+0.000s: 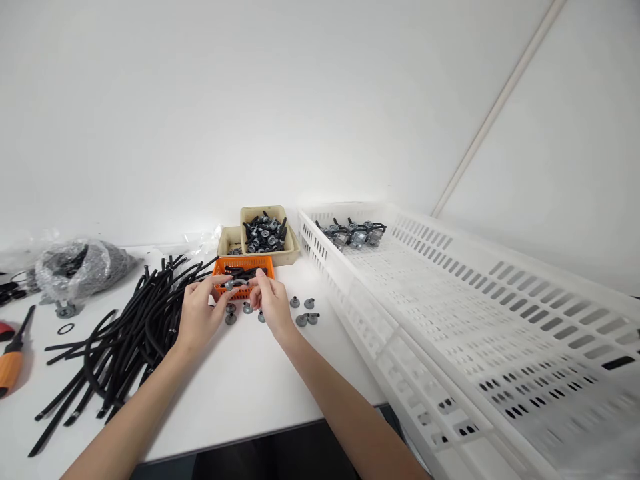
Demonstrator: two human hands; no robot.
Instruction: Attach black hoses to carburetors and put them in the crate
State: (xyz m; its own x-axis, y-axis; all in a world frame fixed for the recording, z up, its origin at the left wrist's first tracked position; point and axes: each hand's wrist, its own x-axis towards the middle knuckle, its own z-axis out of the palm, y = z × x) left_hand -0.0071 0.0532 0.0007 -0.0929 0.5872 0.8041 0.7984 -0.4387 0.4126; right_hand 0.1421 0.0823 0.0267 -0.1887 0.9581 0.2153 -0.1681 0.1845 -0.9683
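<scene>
My left hand (pixel 203 312) pinches a small grey fitting (pixel 229 285) between thumb and fingers. A short, dark curved tube (pixel 241 282) runs from that fitting toward my right hand (pixel 271 303), whose closed fingertips hold its other end. Both hands are just in front of an orange basket (pixel 270 265) with short black tube pieces inside. Below and beside the hands, several loose grey fittings stand on the white table, among them a fitting (pixel 231 319) near the left fingers and another (pixel 295 302) to the right.
Long black hoses (pixel 135 320) lie heaped at left, near a bubble-wrapped bundle (pixel 83 267) and an orange-handled tool (pixel 11 363). Behind the basket, a beige tray (pixel 247 212) holds grey-and-black parts. A large white crate (pixel 350 280) fills the right side, with several assemblies (pixel 357 235) at its far end.
</scene>
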